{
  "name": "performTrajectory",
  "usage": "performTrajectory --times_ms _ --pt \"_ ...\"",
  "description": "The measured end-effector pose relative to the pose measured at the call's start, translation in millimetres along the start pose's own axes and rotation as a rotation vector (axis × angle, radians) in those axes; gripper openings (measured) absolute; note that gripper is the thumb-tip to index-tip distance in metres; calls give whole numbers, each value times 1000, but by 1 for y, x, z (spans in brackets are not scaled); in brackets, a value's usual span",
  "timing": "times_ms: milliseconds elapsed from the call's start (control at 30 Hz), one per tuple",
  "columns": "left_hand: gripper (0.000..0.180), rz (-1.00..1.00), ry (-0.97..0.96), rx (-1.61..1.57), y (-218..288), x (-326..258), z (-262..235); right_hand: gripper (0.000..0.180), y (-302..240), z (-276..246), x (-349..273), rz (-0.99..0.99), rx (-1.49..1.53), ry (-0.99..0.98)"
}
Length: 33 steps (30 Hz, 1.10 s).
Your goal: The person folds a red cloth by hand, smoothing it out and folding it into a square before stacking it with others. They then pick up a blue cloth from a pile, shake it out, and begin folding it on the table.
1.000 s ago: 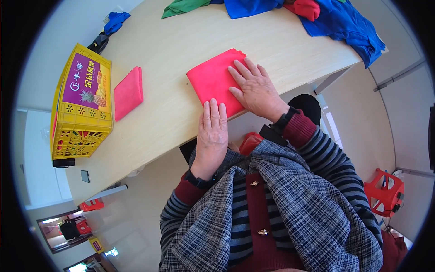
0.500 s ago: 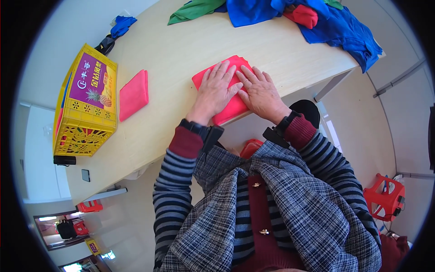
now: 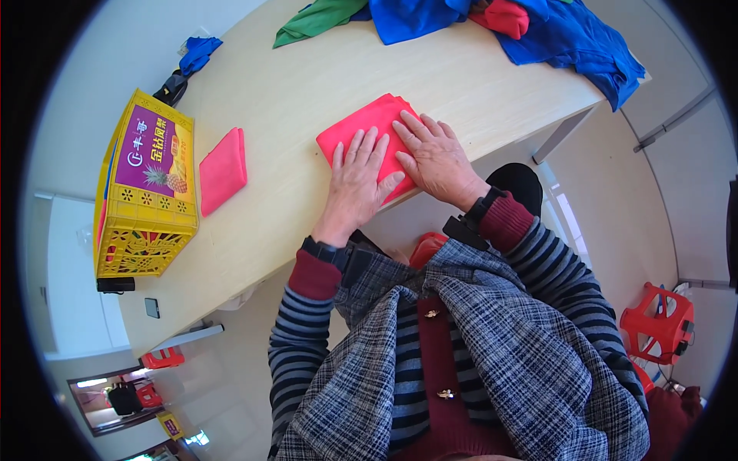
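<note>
A folded red cloth [image 3: 369, 115] lies flat at the table's near edge, and both my palms rest on it. My left hand [image 3: 355, 180] is stretched out over its near left part, with the fingers slightly apart. Across its right part lies my right hand [image 3: 438, 157], fingers spread and pointing up and left. Neither hand grips anything. Parts of the cloth are hidden under my hands. A second folded red cloth [image 3: 223, 172] sits to the left, beside a yellow plastic crate [image 3: 150, 215] with a purple label.
Crumpled blue cloths [image 3: 573, 50], a green cloth [image 3: 315, 21] and a red cloth [image 3: 503, 19] are heaped along the far side of the pale table [image 3: 269, 100]. A small dark flat object [image 3: 152, 308] lies near its left corner. A red stool [image 3: 656, 323] stands on the floor at right.
My left hand has slid toward me over the cloth, uncovering its far left part. My right hand stays nearly in place on the cloth. The view has shifted slightly.
</note>
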<state>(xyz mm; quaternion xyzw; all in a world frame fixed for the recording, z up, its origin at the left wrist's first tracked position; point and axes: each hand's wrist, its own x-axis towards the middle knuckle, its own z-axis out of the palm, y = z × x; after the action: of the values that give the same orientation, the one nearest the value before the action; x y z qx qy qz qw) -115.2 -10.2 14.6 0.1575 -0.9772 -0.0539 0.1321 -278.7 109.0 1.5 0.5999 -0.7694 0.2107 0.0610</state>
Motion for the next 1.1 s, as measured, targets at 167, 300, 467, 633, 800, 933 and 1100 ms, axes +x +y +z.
performTrajectory --times_ms 167,300,467,633,800,933,1100 --pt "76 22 38 67 7 -17 1 55 2 1 -2 -6 10 6" --pt "77 34 71 17 11 -27 -6 54 5 -1 -3 -15 28 -3" --pt "79 33 38 -32 16 -41 -11 54 -2 -14 -4 -22 -113 20" --pt "79 42 100 -11 13 -46 -5 59 -52 -9 7 -214 57 2" --pt "76 -3 159 -68 22 -44 -4 64 -57 6 4 -212 162 -23" --pt "77 -45 179 -21 21 -49 0 64 -45 2 -4 -184 100 -22" --pt "79 -51 164 55 21 -53 2 60 -30 -3 -13 -109 -10 -27"
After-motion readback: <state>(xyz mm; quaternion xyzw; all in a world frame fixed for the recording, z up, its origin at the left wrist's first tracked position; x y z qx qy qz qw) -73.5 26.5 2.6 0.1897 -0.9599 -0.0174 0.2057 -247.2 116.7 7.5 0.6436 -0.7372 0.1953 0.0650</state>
